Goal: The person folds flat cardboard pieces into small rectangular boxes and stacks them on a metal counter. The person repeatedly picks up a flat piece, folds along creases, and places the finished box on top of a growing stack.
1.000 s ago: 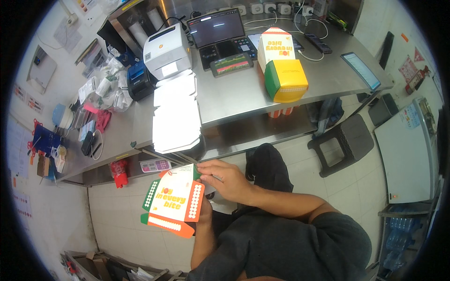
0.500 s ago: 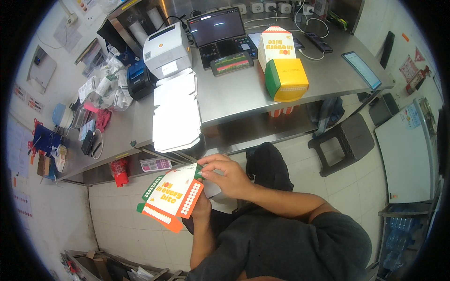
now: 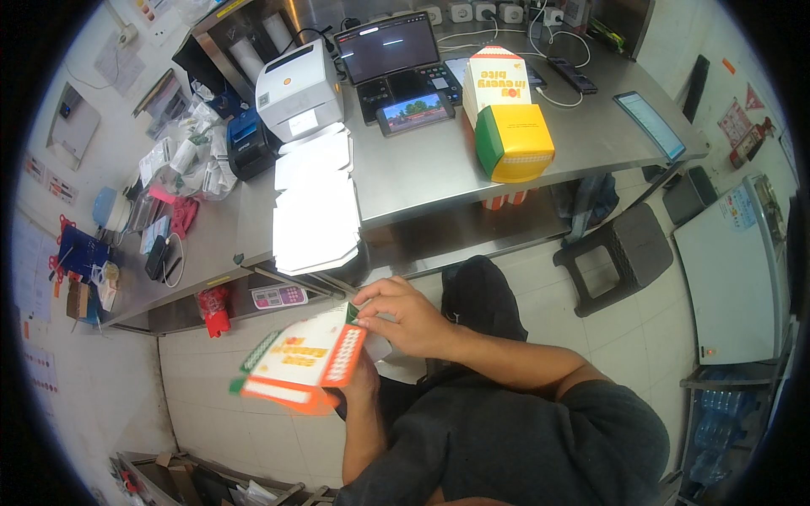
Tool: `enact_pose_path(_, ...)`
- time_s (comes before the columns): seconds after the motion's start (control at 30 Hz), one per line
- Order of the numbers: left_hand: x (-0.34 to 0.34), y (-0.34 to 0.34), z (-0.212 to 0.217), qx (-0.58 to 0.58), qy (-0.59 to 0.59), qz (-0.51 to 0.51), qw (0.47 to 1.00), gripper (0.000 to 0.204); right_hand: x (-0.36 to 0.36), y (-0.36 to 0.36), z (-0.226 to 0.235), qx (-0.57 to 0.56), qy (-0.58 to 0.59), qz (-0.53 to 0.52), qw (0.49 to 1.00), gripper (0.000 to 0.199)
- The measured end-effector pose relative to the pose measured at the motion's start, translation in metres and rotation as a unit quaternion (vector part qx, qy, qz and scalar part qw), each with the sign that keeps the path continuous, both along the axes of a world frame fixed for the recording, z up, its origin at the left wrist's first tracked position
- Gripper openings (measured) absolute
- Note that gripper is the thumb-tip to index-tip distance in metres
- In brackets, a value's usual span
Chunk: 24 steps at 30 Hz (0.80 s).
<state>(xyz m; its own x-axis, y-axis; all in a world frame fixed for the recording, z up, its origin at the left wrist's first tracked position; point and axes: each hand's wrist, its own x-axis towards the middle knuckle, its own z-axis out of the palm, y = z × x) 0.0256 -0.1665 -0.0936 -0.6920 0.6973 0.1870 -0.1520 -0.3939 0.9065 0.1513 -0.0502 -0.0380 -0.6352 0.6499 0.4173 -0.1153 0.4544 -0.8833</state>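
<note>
A partly folded food carton [image 3: 325, 334], white with orange and green edges and yellow lettering, hangs in front of my lap and is smeared by motion. My left hand [image 3: 363, 381] grips it from below at its near right side; the carton hides most of those fingers. My right hand [image 3: 407, 316] pinches the green flap at the carton's upper right corner between thumb and fingers. Beyond them, a stack of flat cardboard blanks [image 3: 316, 221], white side up, overhangs the table edge. Formed cartons, one yellow and green [image 3: 521, 145] and one white [image 3: 499, 78], stand on the table.
The steel table [image 3: 405, 173] carries a label printer [image 3: 297, 91], a laptop [image 3: 392, 51], a propped phone [image 3: 415, 113] and a tablet [image 3: 650, 125]. A dark stool [image 3: 620, 253] stands to the right. Below the table are a small scale [image 3: 280, 296] and a red bag [image 3: 214, 314].
The carton has tilted, its left end swinging a little to the left and turning edge-on. Both hands keep their hold in nearly the same place. The picture on the propped phone has changed.
</note>
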Motion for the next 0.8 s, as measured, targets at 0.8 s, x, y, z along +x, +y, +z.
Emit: enact_pose_path(0.8,0.001,-0.016,-0.009,-0.176,-0.024,-0.019,0.984,0.036,0.000,-0.009,-0.005,0.007,-0.087,-0.018,0.996,0.026)
